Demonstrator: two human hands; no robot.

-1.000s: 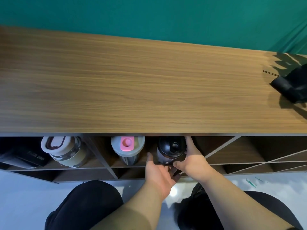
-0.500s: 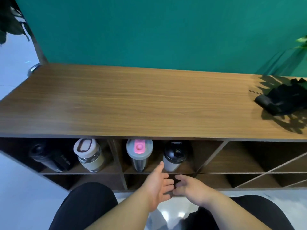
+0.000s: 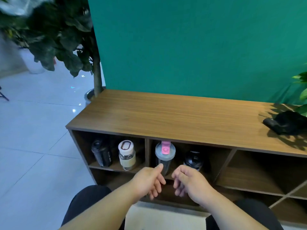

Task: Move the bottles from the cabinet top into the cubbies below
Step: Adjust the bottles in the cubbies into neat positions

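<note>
A matt wood-grain finish is shown on the cabinet (image 3: 166,117), clear glass with a cream sleeve on 1 bottle (image 3: 127,156), glossy black plastic on 2 others, and a shiny polish on the floor tiles (image 3: 33,138).

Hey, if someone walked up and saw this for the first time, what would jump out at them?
Probably the teal wall behind the long wooden cabinet top, with a black cloth at its right end. Next, four bottles in the upper cubbies: a black bottle and a cream-lidded bottle in the left cubby, a pink-lidded bottle and a dark bottle in the next. Both hands, left hand and right hand, hang empty in front.
</note>
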